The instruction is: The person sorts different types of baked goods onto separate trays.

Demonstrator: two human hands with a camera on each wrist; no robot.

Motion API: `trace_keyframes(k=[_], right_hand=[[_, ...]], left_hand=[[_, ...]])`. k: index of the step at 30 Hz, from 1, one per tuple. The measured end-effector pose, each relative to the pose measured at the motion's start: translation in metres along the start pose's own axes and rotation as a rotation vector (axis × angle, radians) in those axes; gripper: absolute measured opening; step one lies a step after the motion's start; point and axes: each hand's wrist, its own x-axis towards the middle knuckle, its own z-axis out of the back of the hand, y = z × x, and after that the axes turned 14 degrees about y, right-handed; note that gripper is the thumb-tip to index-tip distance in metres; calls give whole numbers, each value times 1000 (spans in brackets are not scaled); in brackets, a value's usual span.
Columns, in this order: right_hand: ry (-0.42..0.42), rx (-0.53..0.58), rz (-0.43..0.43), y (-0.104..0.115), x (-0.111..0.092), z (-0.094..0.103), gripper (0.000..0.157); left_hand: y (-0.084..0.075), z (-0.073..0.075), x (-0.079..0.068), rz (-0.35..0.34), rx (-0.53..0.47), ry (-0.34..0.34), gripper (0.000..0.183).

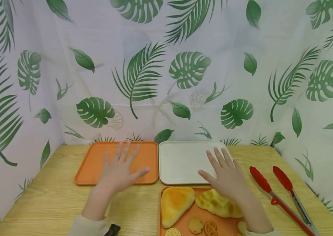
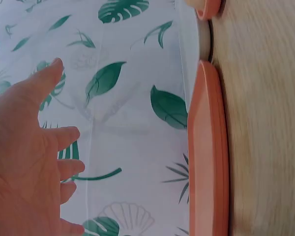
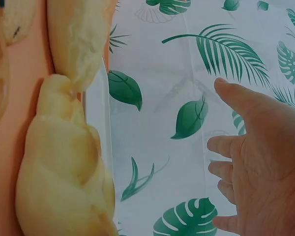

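In the head view my left hand, fingers straight and spread, hovers over the near part of an orange tray. My right hand is likewise spread, above the right side of a white tray. Neither holds anything. Below the right hand lies a second orange tray bearing a triangular bread, a braided bread partly behind the right forearm, and several cookies. The right wrist view shows the braided bread close up beside the open right hand.
Red-tipped tongs lie with spread arms at the right of the wooden table. A white leaf-print cloth hangs behind and at both sides. A small black object shows at the left sleeve.
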Motion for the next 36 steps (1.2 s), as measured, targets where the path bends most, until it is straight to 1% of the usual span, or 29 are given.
trace_keyframes(k=[4, 6, 10, 14, 17, 20, 21, 22, 25, 27, 31, 34, 35, 36], right_hand=[[-4, -12, 3, -12, -10, 3, 82], [-9, -26, 2, -18, -17, 5, 81], [-9, -45, -11, -29, -34, 10, 82], [10, -4, -10, -40, -53, 12, 83], [32, 3, -9, -49, -65, 9, 84], [48, -50, -19, -60, -76, 1, 85], [54, -64, -27, -64, -79, -3, 85], [57, -82, -33, -68, -82, -8, 86], [87, -91, -74, -81, -92, -23, 88], [105, -96, -97, -91, -97, -35, 88], [130, -136, -124, -111, -108, -58, 87], [191, -137, -118, -128, -116, -73, 86], [189, -161, -104, -134, -118, -78, 83], [161, -196, -62, -142, -121, -85, 80]], left_hand=[[-9, -7, -6, -70, 40, -1, 84], [-14, -11, -10, -123, 40, 16, 85], [-24, -19, -20, -232, 38, 91, 88], [-30, -28, -31, -317, 24, 175, 90], [-32, -36, -38, -368, 12, 228, 91], [-33, -44, -45, -414, 20, 259, 93], [-34, -47, -47, -424, 37, 261, 94], [-34, -49, -48, -431, 51, 269, 94], [-34, -54, -52, -429, 116, 286, 95], [-35, -55, -53, -409, 146, 308, 95], [-36, -56, -54, -349, 138, 385, 96], [-39, -56, -54, -303, 138, 446, 96], [-40, -57, -53, -287, 142, 464, 97], [-41, -57, -53, -276, 148, 476, 97]])
